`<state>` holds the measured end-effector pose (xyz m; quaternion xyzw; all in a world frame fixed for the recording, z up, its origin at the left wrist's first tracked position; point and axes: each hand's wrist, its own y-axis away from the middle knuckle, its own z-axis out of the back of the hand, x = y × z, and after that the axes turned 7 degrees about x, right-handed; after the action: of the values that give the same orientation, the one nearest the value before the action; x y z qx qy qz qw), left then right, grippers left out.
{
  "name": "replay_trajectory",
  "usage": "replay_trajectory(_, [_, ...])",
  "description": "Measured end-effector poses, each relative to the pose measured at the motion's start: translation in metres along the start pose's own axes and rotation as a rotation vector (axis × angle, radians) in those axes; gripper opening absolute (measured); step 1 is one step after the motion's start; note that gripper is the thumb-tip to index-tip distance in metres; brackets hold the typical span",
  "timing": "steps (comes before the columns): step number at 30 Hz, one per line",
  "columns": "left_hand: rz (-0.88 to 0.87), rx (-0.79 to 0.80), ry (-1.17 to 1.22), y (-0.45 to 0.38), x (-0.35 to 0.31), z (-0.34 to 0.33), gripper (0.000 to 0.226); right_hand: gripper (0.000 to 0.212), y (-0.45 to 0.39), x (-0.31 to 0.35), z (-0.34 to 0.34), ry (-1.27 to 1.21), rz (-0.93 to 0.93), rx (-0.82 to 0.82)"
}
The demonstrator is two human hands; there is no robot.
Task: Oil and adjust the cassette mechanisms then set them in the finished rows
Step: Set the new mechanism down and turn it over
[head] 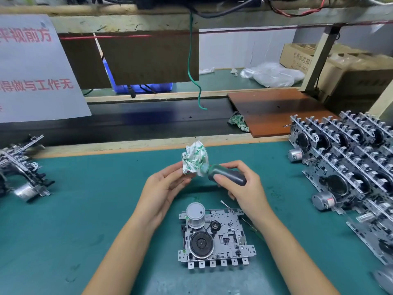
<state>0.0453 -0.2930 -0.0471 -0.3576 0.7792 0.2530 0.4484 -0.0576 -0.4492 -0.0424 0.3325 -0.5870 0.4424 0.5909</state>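
One cassette mechanism (221, 241) lies flat on the green mat (85, 209) in front of me, its silver motor and black flywheel up. Above it my right hand (244, 188) grips a dark oil bottle (227, 176), its tip pointing left into a crumpled white tissue with green stains (194, 159). My left hand (164, 187) pinches that tissue at its lower edge. Several finished mechanisms (348, 158) stand in rows at the right. A few more mechanisms (23, 173) lie at the left edge.
A thin metal tool (226, 204) lies on the mat behind my right wrist. A second stained tissue (239, 122) sits by a brown board (276, 111) on the black conveyor. A white sign (36, 67) hangs at the left; cardboard boxes (340, 67) stand at back right.
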Motion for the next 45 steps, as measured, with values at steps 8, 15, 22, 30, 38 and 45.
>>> replay_trajectory(8, [-0.044,-0.047,-0.098,0.005,0.001,0.006,0.03,0.013,0.0,-0.001,0.003,-0.026,-0.043,0.111])
replay_trajectory(15, [-0.063,-0.039,-0.269,0.007,0.001,0.008,0.018,0.01,-0.001,0.001,0.006,-0.078,-0.135,0.165])
replay_trajectory(22, [0.001,-0.015,-0.271,0.007,0.004,0.006,0.024,0.016,0.002,0.005,0.01,-0.112,-0.199,0.173])
replay_trajectory(30, [0.037,-0.041,-0.248,0.005,0.005,0.009,0.022,0.012,0.005,0.007,0.014,-0.059,-0.178,0.153])
replay_trajectory(38, [-0.011,-0.083,-0.225,0.006,0.002,0.021,0.014,0.014,0.008,0.004,0.021,-0.081,-0.152,0.145])
replay_trajectory(45, [-0.102,-0.105,-0.627,0.004,0.008,0.022,0.014,0.027,0.006,0.004,0.023,-0.246,-0.124,0.03])
